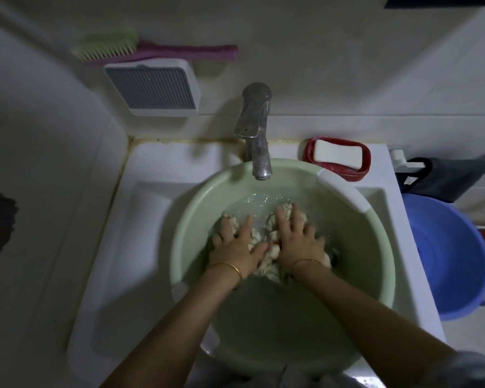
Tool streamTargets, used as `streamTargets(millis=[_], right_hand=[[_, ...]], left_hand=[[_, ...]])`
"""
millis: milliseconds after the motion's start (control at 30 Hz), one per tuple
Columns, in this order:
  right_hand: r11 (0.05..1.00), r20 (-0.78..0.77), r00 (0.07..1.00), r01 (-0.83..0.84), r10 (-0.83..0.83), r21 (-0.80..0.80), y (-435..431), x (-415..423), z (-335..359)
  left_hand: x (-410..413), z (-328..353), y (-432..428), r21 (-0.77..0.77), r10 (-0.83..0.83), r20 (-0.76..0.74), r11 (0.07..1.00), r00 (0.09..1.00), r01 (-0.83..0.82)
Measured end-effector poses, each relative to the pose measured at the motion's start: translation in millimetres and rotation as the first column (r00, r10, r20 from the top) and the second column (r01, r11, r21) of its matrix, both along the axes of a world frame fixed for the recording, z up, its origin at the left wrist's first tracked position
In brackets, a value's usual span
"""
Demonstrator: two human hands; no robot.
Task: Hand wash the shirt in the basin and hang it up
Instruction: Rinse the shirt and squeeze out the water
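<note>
A pale green basin (pixel 196 208) sits in the white sink and holds shallow water. A cream shirt (pixel 266 257) lies bunched and wet in the water at the basin's middle. My left hand (pixel 235 242) presses down on the shirt's left part with its fingers spread. My right hand (pixel 297 236) presses on the right part, fingers spread too. Most of the shirt is hidden under both hands.
A metal tap (pixel 256 130) stands over the basin's far rim. A white soap bar in a red dish (pixel 337 158) rests at the sink's back right. A blue bucket (pixel 454 259) stands to the right. A brush (pixel 107 47) and a white ribbed box (pixel 151 88) sit on the back ledge.
</note>
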State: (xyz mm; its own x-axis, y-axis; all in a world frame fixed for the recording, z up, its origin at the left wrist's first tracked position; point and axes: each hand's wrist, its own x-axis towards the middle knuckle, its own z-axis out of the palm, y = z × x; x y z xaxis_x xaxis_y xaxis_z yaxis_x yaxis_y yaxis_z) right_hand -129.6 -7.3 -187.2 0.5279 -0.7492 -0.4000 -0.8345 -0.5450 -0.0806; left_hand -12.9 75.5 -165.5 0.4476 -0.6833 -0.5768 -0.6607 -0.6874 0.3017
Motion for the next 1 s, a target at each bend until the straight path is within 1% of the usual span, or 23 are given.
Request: streamTargets(millis=[67,133,167,200,267,333,367,400,433,467,500,533,600,633,700,733,800,833,867,900,933,967,1000], right_hand=[[0.986,-0.06,0.987,-0.154,0.151,-0.056,10,4,-14],[0.933,-0.143,0.933,-0.347,0.331,-0.1,6,2,-20],[0.925,-0.154,0.924,-0.367,0.35,-0.097,0,-1,-23],[0.949,-0.122,0.95,-0.3,0.288,-0.093,-6,-2,-23],[0.997,0.024,1.0,0.005,-0.003,-0.075,-11,1,-20],[0.952,0.216,0.927,0.299,-0.306,0.064,-9,10,-20],[0.911,0.311,0.857,0.372,-0.41,0.176,-7,14,-17],[0.871,0.41,0.771,0.394,-0.487,0.292,-4,16,-12],[0.844,0.501,0.684,0.373,-0.53,0.385,1,16,-1],[0.844,0.585,0.614,0.324,-0.531,0.427,8,16,14],[0.873,0.661,0.574,0.269,-0.484,0.406,16,16,29],[0.912,0.716,0.566,0.217,-0.409,0.349,25,18,46],[0.97,0.767,0.594,0.159,-0.242,0.183,40,22,67],[0.981,0.759,0.623,0.153,-0.189,0.12,43,25,70],[0.979,0.716,0.671,0.187,-0.192,0.087,36,31,70],[0.972,0.674,0.703,0.206,-0.226,0.111,29,32,67],[0.948,0.559,0.766,0.266,-0.318,0.176,6,29,58],[0.941,0.487,0.805,0.275,-0.338,0.198,-6,27,53],[0.947,0.417,0.854,0.24,-0.312,0.215,-17,23,47],[0.954,0.377,0.89,0.175,-0.259,0.243,-25,18,42],[0.954,0.375,0.905,0.093,-0.201,0.286,-30,13,39],[0.941,0.403,0.896,0.047,-0.188,0.335,-34,7,39],[0.928,0.438,0.872,0.047,-0.219,0.371,-36,1,40]], left_hand=[[-2,-15,-2,0.123,-0.16,0.027,0.98,0.987,0.156],[1,-26,-3,0.225,-0.22,0.062,0.953,0.974,0.201],[5,-33,-2,0.258,-0.237,0.087,0.943,0.968,0.208],[6,-37,-1,0.262,-0.227,0.099,0.945,0.969,0.194],[10,-48,-5,0.142,-0.144,0.08,0.981,0.986,0.132],[14,-51,-14,-0.071,0.175,-0.083,0.981,0.981,-0.181],[17,-48,-20,-0.135,0.388,-0.248,0.893,0.887,-0.429],[15,-32,-25,-0.088,0.575,-0.467,0.726,0.672,-0.682],[14,-21,-30,0.07,0.653,-0.689,0.491,0.314,-0.868],[10,-6,-33,0.243,0.615,-0.788,0.335,0.015,-0.91],[10,7,-36,0.307,0.548,-0.831,0.309,-0.095,-0.9],[9,22,-37,0.322,0.513,-0.852,0.353,-0.106,-0.879],[3,38,-33,0.264,0.455,-0.89,0.481,-0.019,-0.836],[-2,39,-30,0.239,0.447,-0.894,0.518,0.021,-0.821],[-16,43,-26,0.247,0.511,-0.856,0.536,0.078,-0.807],[-24,47,-24,0.263,0.518,-0.851,0.561,0.085,-0.785],[-36,47,-22,0.306,0.492,-0.871,0.55,0.005,-0.777],[-38,41,-21,0.311,0.484,-0.875,0.586,0.016,-0.748],[-36,38,-19,0.294,0.502,-0.859,0.642,0.099,-0.708],[-30,33,-17,0.211,0.497,-0.821,0.721,0.28,-0.66],[-20,30,-13,0.134,0.489,-0.694,0.809,0.529,-0.572],[-9,26,-8,0.067,0.425,-0.467,0.891,0.775,-0.449],[0,26,-4,0.055,0.297,-0.246,0.955,0.923,-0.293]])
